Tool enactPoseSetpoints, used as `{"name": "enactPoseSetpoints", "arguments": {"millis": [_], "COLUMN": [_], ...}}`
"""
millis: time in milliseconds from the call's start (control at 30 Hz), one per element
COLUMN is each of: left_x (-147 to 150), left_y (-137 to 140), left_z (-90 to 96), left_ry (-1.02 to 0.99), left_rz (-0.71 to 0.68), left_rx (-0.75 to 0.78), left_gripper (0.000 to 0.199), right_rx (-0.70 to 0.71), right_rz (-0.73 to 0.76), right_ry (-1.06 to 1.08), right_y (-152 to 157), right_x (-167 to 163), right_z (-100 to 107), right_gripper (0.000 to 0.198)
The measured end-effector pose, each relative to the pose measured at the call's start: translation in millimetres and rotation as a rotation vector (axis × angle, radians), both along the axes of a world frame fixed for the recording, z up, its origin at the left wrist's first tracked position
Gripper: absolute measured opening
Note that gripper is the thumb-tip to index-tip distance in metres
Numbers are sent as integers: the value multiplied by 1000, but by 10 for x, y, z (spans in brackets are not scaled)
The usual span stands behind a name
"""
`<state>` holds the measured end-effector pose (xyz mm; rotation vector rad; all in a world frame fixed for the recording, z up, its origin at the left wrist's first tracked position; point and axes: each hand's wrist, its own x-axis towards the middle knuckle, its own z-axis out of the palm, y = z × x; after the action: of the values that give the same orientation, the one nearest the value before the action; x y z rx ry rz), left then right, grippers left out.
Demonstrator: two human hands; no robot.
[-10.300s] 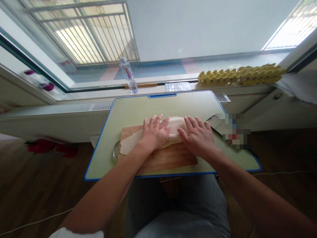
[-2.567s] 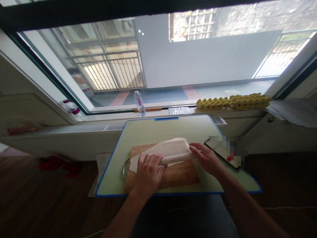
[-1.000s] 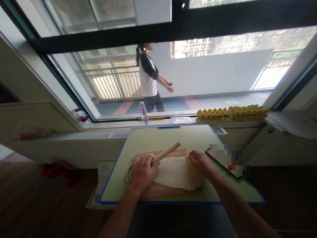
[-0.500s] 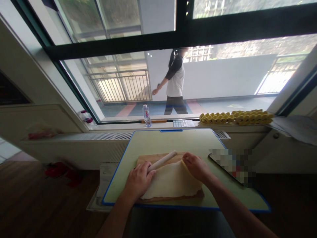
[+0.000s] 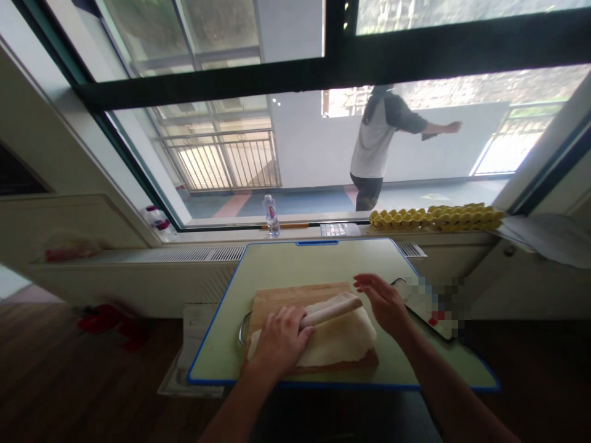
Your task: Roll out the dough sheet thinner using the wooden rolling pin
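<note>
A thin sheet of pale dough (image 5: pixel 339 344) covers much of a wooden cutting board (image 5: pixel 272 299). Over the dough lies a light rolling pin (image 5: pixel 332 311), slanting up to the right. My left hand (image 5: pixel 284 335) is wrapped round the pin's left end. Just off the pin's right end, my right hand (image 5: pixel 381 298) hovers with its fingers stretched out and nothing in them. A metal handle (image 5: pixel 242 329) shows at the board's left side.
The board rests on a pale green table (image 5: pixel 295 261) with a blue rim. A tablet-like device (image 5: pixel 429 307), blurred, lies at the right. On the sill stand a plastic bottle (image 5: pixel 271 216) and yellow braided material (image 5: pixel 434 218). Beyond the window a person (image 5: pixel 373 141) walks.
My left hand has moved right with the rolling pin, which now lies across the dough. My right hand has let go of the dough's edge and opened. The person outside has moved right.
</note>
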<state>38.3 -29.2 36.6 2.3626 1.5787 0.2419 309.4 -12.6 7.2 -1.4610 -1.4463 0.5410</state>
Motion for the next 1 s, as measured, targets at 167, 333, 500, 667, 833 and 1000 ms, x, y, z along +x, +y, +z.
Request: {"name": "enactPoseSetpoints", "arguments": {"millis": [167, 333, 500, 667, 833, 1000], "left_x": [251, 362, 354, 426, 517, 531], "left_y": [55, 98, 107, 218, 497, 537], "left_z": [-69, -128, -268, -432, -438, -423], "left_ry": [-81, -86, -101, -67, -26, 8], "left_rz": [-135, -224, -200, -129, -93, -79], "left_rx": [52, 58, 133, 248, 241, 207], "left_gripper": [22, 21, 41, 46, 50, 49], "right_rx": [-46, -143, -126, -91, -73, -121], "right_rz": [109, 8, 15, -24, -56, -54], "right_ry": [-442, -683, -637, -629, -687, -701], "right_y": [-227, -364, -465, -491, -331, -275], "right_x": [-108, -128, -40, -22, -57, -62], "right_z": [112, -23, -123, -228, -273, -229], "right_gripper": [37, 38, 32, 31, 39, 45]}}
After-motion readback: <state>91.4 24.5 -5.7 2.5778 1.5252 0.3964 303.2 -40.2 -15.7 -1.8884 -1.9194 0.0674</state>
